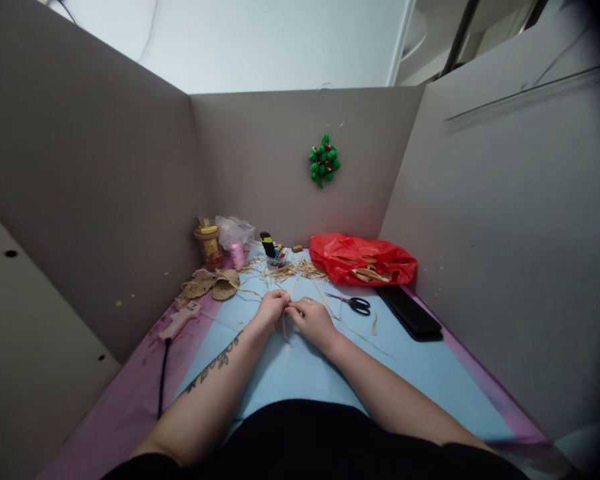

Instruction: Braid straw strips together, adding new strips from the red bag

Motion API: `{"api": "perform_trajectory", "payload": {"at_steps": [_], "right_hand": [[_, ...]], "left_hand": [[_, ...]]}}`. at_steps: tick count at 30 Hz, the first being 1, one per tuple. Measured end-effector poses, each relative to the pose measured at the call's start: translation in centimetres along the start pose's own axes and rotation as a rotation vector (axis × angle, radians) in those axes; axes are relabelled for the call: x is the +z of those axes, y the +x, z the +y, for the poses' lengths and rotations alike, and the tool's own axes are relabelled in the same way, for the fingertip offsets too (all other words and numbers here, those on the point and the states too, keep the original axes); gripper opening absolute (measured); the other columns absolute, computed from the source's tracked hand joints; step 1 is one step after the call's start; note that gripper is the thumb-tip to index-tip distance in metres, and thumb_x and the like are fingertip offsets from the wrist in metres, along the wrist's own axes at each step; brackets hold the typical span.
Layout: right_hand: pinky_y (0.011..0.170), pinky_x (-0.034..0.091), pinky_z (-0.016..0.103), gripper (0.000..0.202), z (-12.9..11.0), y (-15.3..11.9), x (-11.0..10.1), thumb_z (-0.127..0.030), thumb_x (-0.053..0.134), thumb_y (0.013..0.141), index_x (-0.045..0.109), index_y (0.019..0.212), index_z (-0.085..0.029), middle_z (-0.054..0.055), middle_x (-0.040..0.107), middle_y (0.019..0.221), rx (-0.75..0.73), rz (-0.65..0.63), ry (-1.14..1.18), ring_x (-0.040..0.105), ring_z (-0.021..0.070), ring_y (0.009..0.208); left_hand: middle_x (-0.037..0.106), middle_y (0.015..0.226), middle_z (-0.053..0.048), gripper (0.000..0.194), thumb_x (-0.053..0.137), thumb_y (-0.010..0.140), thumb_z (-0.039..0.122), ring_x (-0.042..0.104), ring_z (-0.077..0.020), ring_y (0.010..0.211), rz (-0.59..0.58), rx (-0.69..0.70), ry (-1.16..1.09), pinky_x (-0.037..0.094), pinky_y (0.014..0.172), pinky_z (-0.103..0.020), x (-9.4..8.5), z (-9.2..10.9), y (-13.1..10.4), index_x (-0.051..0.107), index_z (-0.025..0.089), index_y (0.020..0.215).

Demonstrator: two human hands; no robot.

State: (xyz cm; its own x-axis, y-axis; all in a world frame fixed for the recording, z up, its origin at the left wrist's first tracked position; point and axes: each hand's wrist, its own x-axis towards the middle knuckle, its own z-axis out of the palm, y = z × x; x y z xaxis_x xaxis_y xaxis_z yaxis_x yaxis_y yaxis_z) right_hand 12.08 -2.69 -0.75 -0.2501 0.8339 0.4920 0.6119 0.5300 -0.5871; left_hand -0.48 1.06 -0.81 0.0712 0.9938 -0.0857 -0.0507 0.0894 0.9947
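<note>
Over the middle of the blue table mat, my left hand (274,308) and my right hand (311,321) meet at the fingertips. Both are closed in a pinch on thin pale straw strands (294,288), whose ends stick out above and below the fingers. How the strands cross between the fingers is too small to make out. A loose pile of straw (295,268) lies just beyond my hands. Black-handled scissors (353,303) rest to the right of my right hand. Two small woven straw pieces (225,285) sit to the left.
A pink glue gun (180,321) with a black cord lies at left. Behind stand a lidded cup (210,247), pink thread spool (237,255), clear plastic bag (235,231) and pen tub (277,260). A red bag (363,259) and black case (411,313) are at right. Grey panels (280,160) enclose the table.
</note>
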Motion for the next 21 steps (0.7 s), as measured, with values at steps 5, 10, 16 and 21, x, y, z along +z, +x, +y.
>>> {"api": "perform_trajectory", "payload": {"at_steps": [5,10,16,21], "right_hand": [[0.053,0.035,0.024,0.026,1.9,1.2,-1.3,-0.042,0.053,0.074,0.053,0.065,-0.017,-0.001,0.049,0.058,0.354,0.232,0.473,0.044,0.012,0.057],[0.039,0.018,0.02,0.034,3.0,2.0,-1.5,-0.048,0.063,0.06,0.047,0.064,-0.018,-0.007,0.035,0.048,0.557,0.111,0.837,0.027,0.0058,0.041],[0.039,0.017,0.018,0.031,2.9,2.0,-2.1,-0.038,0.068,0.054,0.047,0.059,-0.017,-0.007,0.037,0.049,0.581,0.053,1.018,0.03,0.0049,0.043],[0.04,0.021,0.017,0.029,3.1,2.1,-3.2,-0.036,0.071,0.054,0.054,0.064,-0.015,-0.005,0.042,0.053,0.596,-0.086,1.039,0.034,0.0052,0.047]], "left_hand": [[0.05,0.054,0.003,0.015,0.048,0.068,0.029,0.044,-0.0075,0.047,-0.042,0.095,0.129,0.036,0.05,-0.02,0.6,0.1,-0.4,0.043,0.016,0.06],[0.046,0.05,0.004,0.018,0.043,0.073,0.029,0.042,-0.0096,0.05,-0.141,0.277,0.408,0.032,0.051,-0.021,1.1,0.3,-1.3,0.047,0.017,0.06],[0.044,0.05,0.004,0.022,0.044,0.075,0.033,0.039,-0.0086,0.048,-0.274,0.263,0.414,0.031,0.051,-0.021,0.7,0.8,-1.6,0.045,0.016,0.06],[0.043,0.054,0.005,0.023,0.052,0.07,0.034,0.038,-0.0061,0.047,-0.424,0.11,0.201,0.031,0.049,-0.019,0.4,1.3,-1.8,0.041,0.016,0.061]]}}
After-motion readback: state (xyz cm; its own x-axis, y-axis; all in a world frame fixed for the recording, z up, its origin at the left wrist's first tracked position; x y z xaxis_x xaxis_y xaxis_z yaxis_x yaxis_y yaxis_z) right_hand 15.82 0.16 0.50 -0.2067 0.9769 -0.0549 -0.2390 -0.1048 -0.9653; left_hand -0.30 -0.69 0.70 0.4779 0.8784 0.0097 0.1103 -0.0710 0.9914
